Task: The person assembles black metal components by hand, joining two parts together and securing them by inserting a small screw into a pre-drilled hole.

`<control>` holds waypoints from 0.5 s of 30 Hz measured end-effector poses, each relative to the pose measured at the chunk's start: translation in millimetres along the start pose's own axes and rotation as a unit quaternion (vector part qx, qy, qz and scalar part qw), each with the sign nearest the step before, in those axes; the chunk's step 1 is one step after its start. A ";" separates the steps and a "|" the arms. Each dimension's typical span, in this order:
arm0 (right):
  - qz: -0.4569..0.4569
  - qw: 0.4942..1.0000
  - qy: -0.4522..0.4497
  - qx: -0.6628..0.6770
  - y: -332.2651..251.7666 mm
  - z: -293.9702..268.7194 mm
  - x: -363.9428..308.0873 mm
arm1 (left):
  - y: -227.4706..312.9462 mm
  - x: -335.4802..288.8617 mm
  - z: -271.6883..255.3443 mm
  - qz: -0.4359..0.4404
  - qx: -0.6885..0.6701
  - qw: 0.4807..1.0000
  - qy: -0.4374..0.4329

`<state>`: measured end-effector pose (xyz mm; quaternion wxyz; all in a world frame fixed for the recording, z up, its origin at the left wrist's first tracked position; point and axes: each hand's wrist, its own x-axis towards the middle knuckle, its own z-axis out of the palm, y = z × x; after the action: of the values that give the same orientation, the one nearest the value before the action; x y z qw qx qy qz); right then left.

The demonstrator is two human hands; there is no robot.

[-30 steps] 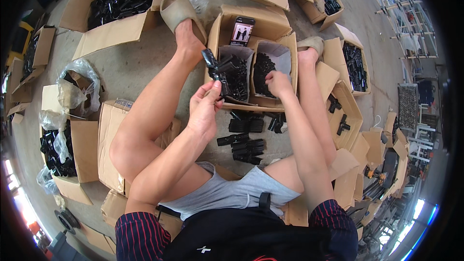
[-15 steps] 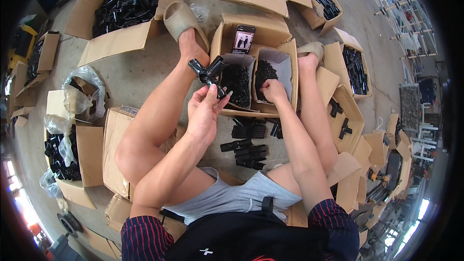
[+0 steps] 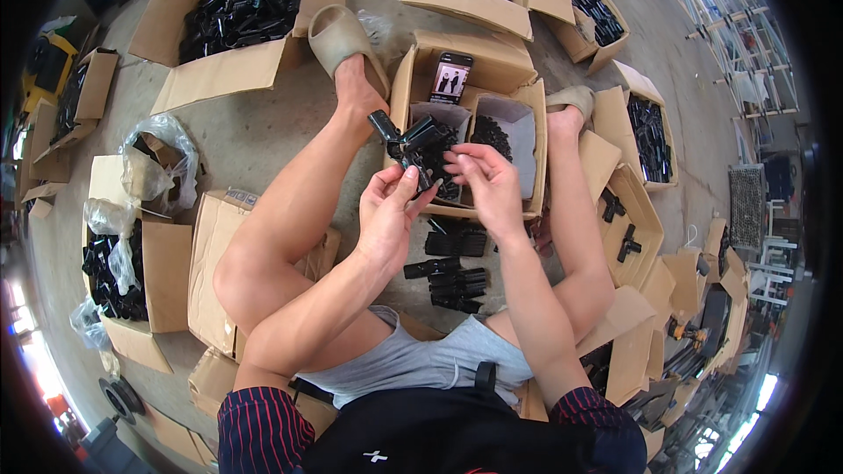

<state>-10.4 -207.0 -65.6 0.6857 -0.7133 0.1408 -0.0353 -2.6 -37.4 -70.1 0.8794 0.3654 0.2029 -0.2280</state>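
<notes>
My left hand (image 3: 386, 215) is closed on the lower arm of a black branched pipe connector (image 3: 421, 133), whose other tube arms spread upward from the fingertips. Close beside it, my right hand (image 3: 490, 189) has its thumb and fingers pinched together, and whatever they hold is too small to name. Behind both hands stands a cardboard box (image 3: 404, 92) with two lined compartments. Small black parts (image 3: 490, 134) lie in the right compartment; more fill the left one, partly hidden by the connector and my fingers.
A phone (image 3: 451, 77) leans inside the box. Black tube pieces (image 3: 457, 285) lie in rows between my legs. Cartons of black tubes (image 3: 244, 9) surround me. At the right, an open carton (image 3: 645, 219) holds a few branched connectors. Plastic bags (image 3: 167, 154) lie at the left.
My right hand has come up out of the right compartment and moved left to the connector. The left hand, still gripping the connector, has shifted slightly right and down.
</notes>
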 end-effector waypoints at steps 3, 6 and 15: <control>-0.043 0.999 0.016 0.004 -13.1 27.1 -7.5 | -0.9 -3.8 0.7 0.011 0.015 1.000 -0.002; -0.043 0.997 0.060 0.031 -4.7 46.0 -10.9 | 1.2 -7.4 1.6 0.016 0.020 1.000 -0.001; -0.023 0.997 0.073 -0.008 -6.5 52.8 -10.5 | 2.0 -9.5 2.5 0.042 0.042 0.998 0.020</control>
<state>-6.7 -153.1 -60.7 0.6667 -0.7175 0.1738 -0.1020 -8.7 -35.5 -62.3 0.8679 0.4147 0.1953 -0.1915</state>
